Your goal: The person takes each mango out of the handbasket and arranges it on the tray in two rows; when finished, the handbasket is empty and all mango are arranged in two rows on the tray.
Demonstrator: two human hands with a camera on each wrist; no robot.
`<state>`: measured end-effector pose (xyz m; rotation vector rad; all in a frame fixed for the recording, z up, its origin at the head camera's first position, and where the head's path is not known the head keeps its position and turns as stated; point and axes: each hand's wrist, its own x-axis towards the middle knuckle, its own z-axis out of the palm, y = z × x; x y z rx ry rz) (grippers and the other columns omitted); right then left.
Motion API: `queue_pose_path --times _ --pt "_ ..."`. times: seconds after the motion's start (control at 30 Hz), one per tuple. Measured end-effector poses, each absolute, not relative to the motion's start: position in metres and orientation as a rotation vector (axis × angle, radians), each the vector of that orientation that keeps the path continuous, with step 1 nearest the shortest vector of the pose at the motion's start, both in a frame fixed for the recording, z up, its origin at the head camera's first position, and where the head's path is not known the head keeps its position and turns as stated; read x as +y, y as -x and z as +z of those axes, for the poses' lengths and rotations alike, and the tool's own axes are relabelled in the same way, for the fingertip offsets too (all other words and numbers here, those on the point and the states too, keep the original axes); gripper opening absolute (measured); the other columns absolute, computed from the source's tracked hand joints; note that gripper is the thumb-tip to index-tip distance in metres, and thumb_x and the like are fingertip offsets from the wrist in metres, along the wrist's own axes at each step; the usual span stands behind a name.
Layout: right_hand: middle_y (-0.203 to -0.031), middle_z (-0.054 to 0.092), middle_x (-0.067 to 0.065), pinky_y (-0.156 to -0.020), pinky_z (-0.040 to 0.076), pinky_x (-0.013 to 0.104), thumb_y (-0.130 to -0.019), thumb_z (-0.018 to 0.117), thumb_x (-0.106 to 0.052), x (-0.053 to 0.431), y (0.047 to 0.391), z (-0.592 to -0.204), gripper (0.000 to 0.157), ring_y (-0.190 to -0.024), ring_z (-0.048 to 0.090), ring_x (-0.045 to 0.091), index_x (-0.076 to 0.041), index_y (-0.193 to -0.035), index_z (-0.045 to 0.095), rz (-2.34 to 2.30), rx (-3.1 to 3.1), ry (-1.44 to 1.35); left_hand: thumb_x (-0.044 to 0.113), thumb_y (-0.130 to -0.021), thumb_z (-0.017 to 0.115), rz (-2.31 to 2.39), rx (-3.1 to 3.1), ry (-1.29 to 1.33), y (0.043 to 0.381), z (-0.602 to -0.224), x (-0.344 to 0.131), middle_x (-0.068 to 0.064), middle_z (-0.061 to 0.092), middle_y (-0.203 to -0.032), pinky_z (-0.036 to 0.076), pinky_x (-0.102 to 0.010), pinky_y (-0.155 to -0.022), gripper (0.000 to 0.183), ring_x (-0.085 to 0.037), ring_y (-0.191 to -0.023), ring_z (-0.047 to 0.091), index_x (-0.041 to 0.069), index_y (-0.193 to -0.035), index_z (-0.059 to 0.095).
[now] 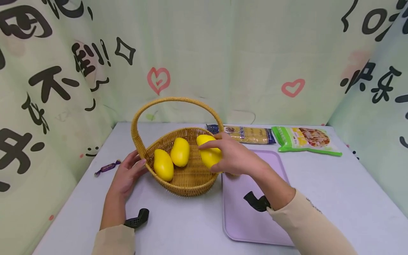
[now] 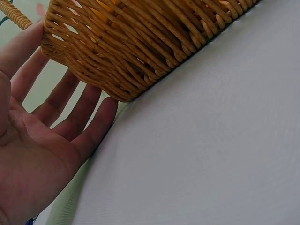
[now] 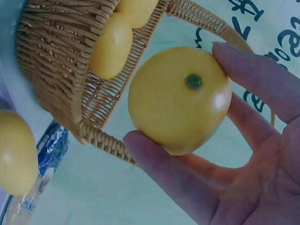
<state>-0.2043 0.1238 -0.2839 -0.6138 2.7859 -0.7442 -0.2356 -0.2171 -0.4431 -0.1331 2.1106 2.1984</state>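
A woven basket (image 1: 188,187) with a tall arched handle stands on the table, two yellow mangoes (image 1: 163,165) lying in its left part. My left hand (image 1: 127,173) touches the basket's left side near the handle's base. In the left wrist view, its fairly straight fingers (image 2: 89,108) rest against the wicker wall. Over the basket's right rim, my right hand (image 1: 237,156) holds another mango (image 3: 180,101) between thumb and fingers, its green stem spot facing the wrist camera. A further mango (image 3: 16,152) shows at the left of the right wrist view; in the head view my hand mostly hides it.
A lilac tray (image 1: 251,223) lies right of the basket, partly under my right forearm. Behind it are a pack of pasta (image 1: 248,134) and a green-and-white food bag (image 1: 309,141). A purple wrapped candy (image 1: 107,168) lies at left. Printed curtains surround the table.
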Motion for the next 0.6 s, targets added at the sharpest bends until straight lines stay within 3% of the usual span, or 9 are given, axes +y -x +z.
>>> queue_pose_path --times 0.3,0.47,0.6 --pt "-0.155 0.036 0.022 -0.075 0.053 0.031 -0.081 0.081 -0.007 0.144 0.187 -0.277 0.059 -0.122 0.055 0.036 -0.030 -0.135 0.070 -0.686 2.776 0.629 0.031 -0.103 0.065 2.211 2.096 0.125 0.237 -0.442 -0.220 -0.009 0.035 -0.163 0.053 -0.021 -0.103 0.069 -0.011 -0.128 0.054 0.023 -0.163 0.032" --pt "-0.150 0.042 0.021 -0.077 0.051 0.032 -0.080 0.082 -0.009 0.156 0.176 -0.275 0.057 -0.111 0.058 0.030 -0.031 -0.132 0.072 -0.605 2.778 0.667 0.031 -0.103 0.065 2.209 2.089 0.143 0.237 -0.442 -0.219 -0.008 0.034 -0.164 0.053 -0.020 -0.102 0.069 -0.009 -0.127 0.054 0.025 -0.163 0.032" --pt "-0.156 0.039 0.023 -0.080 0.052 0.035 -0.081 0.082 -0.011 0.170 0.171 -0.273 0.056 -0.120 0.058 0.036 -0.031 -0.132 0.072 -0.526 2.812 0.654 0.030 -0.103 0.065 2.213 2.086 0.145 0.237 -0.444 -0.217 -0.008 0.034 -0.163 0.054 -0.020 -0.101 0.068 -0.008 -0.125 0.055 0.024 -0.163 0.033"
